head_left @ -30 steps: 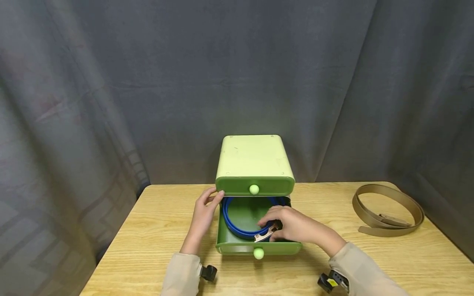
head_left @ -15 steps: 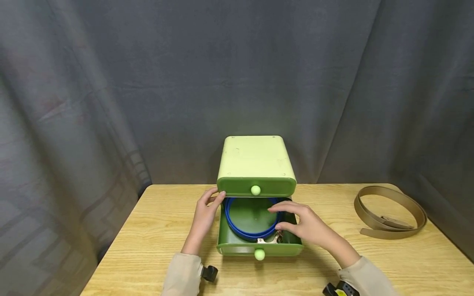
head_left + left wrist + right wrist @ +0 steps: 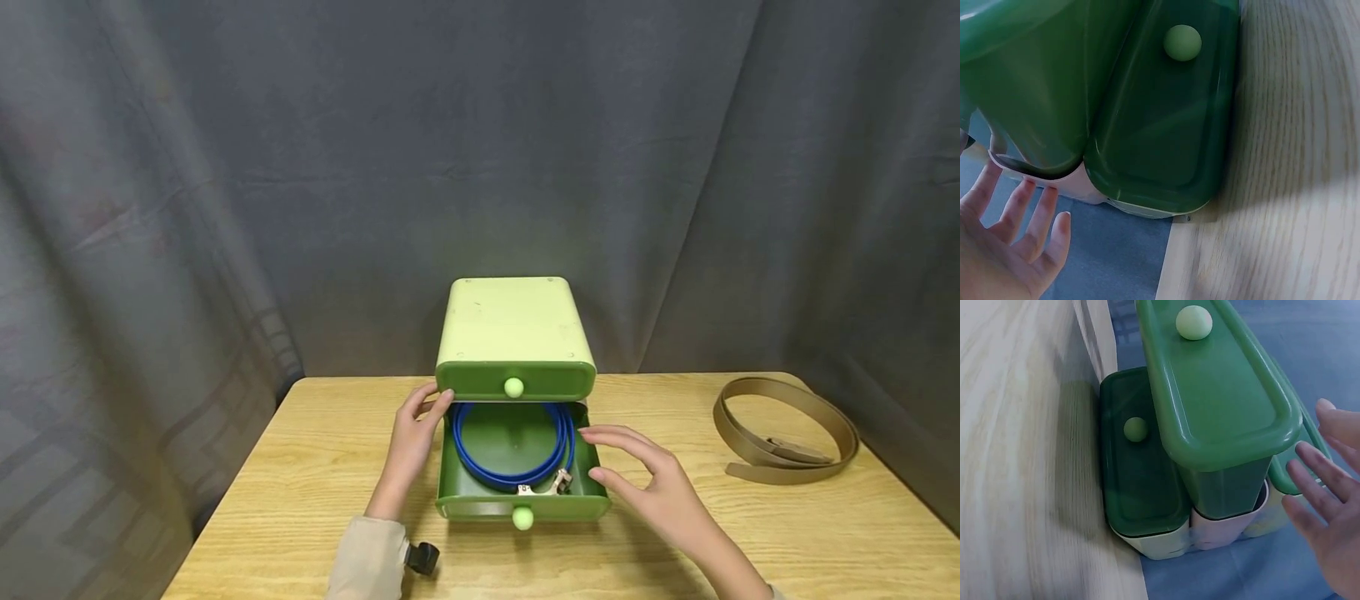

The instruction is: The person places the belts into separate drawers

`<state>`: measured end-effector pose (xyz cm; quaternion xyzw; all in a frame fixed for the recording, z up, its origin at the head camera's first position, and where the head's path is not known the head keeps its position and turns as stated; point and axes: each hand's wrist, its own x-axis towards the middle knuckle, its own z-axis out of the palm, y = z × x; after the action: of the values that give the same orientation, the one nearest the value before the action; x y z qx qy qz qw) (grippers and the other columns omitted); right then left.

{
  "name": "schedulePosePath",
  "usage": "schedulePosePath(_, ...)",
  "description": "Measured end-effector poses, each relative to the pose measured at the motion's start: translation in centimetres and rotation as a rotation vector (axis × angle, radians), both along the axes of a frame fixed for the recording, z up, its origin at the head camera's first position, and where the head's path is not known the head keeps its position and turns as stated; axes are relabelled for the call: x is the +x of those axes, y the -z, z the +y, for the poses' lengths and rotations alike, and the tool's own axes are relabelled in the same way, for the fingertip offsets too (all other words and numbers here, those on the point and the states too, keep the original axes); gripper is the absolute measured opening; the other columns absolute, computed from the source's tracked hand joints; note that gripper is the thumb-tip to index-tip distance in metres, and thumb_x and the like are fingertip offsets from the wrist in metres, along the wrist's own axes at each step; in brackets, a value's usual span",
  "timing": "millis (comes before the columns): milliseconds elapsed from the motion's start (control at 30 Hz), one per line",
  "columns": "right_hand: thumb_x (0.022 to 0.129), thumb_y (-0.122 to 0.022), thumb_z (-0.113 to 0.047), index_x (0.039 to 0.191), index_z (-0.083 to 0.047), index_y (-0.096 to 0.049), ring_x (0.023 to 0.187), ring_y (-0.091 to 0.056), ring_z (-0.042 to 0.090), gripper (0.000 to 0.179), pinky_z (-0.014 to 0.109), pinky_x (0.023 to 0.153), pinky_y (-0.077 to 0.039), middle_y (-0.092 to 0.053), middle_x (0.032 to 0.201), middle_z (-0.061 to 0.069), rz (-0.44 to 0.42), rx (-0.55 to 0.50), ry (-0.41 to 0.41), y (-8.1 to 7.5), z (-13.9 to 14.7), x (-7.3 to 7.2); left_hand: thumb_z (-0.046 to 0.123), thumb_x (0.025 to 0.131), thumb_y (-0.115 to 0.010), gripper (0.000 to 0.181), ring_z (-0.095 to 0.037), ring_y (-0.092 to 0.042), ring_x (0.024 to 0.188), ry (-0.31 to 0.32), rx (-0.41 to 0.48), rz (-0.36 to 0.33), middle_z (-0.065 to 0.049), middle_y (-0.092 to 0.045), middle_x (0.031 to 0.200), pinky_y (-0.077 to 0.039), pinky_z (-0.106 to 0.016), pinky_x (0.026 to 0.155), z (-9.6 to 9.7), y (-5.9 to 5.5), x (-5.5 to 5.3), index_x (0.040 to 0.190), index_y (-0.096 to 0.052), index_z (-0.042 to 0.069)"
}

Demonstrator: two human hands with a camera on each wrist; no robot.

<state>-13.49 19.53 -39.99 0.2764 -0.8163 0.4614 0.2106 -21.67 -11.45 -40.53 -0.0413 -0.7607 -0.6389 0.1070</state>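
Note:
A small drawer cabinet [image 3: 517,321] with a pale green top and green drawer fronts stands on the table. Its middle drawer [image 3: 521,507] is pulled out. Inside that drawer lies a coiled blue belt [image 3: 468,454] with a metal buckle [image 3: 543,485] near the front. My left hand [image 3: 411,437] touches the cabinet's left side, thumb at the upper front corner; the left wrist view shows its fairly straight fingers [image 3: 1044,219] along the casing. To the drawer's right, my right hand [image 3: 660,479] holds nothing, its thumb and fingers spread apart beside the drawer wall.
A coiled tan belt [image 3: 795,475] lies on the wooden table [image 3: 322,467] at the right. Behind the table hangs a grey curtain [image 3: 480,167]. Below the pulled-out drawer, a bottom drawer [image 3: 1141,481] is in its casing.
My right hand has let go of the blue belt's buckle and moved right, out of the drawer. The belt stays coiled inside. My left hand has stayed at the cabinet's side.

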Motion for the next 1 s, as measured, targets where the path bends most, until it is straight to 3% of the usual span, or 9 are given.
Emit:
schedulePosePath(133, 0.081, -0.078, 0.003, 0.125, -0.009, -0.067, 0.122, -0.055, 0.006, 0.046, 0.013, 0.104, -0.033, -0.065, 0.126, 0.002, 0.016, -0.011, 0.019, 0.1, 0.2, 0.3, 0.023, 0.098, -0.064, 0.036, -0.035, -0.055, 0.113, 0.015, 0.006, -0.01, -0.015, -0.059, 0.131, -0.046, -0.034, 0.083, 0.3, -2.1, 1.4, 0.126, -0.064, 0.0)
schedulePosePath(367, 0.08, -0.081, -0.002, 0.118, -0.011, -0.068, 0.11, -0.058, 0.009, 0.041, 0.012, 0.097, -0.037, -0.065, 0.118, 0.0, -0.025, 0.021, -0.001, 0.3, 1.2, 0.3, 0.022, 0.098, -0.063, 0.036, -0.033, -0.055, 0.113, 0.005, -0.014, -0.034, -0.016, -0.058, 0.132, -0.045, -0.033, 0.084, 0.3, -2.2, 1.6, 0.127, -0.063, -0.001)
schedulePosePath(667, 0.079, -0.084, -0.012, 0.112, -0.011, -0.063, 0.102, -0.06, 0.011, 0.039, 0.021, 0.091, -0.045, -0.065, 0.111, -0.001, -0.101, 0.099, -0.074, 0.4, 2.1, 0.2, 0.03, 0.097, -0.066, 0.04, -0.027, -0.056, 0.113, 0.005, -0.004, -0.019, -0.009, -0.059, 0.134, -0.045, -0.035, 0.086, -0.3, 1.1, -0.9, 0.129, -0.064, 0.006)
schedulePosePath(800, 0.079, -0.084, -0.016, 0.112, -0.011, -0.059, 0.101, -0.06, 0.013, 0.042, 0.023, 0.091, -0.046, -0.064, 0.108, -0.003, -0.156, 0.104, -0.106, 0.7, 2.2, 0.2, 0.034, 0.096, -0.066, 0.041, -0.026, -0.057, 0.112, -0.003, -0.01, -0.004, -0.008, -0.059, 0.133, -0.046, -0.035, 0.085, -0.3, 1.5, -1.1, 0.128, -0.065, 0.008)
schedulePosePath(1000, 0.075, -0.087, -0.019, 0.12, -0.008, -0.052, 0.102, -0.06, 0.013, 0.058, 0.023, 0.092, -0.047, -0.059, 0.115, 0.002, -0.16, 0.107, -0.125, 1.7, 1.9, -0.1, 0.033, 0.096, -0.067, 0.04, -0.027, -0.058, 0.111, -0.011, -0.006, 0.014, -0.008, -0.06, 0.131, -0.046, -0.035, 0.086, -0.3, 1.6, -1.1, 0.126, -0.066, 0.007)
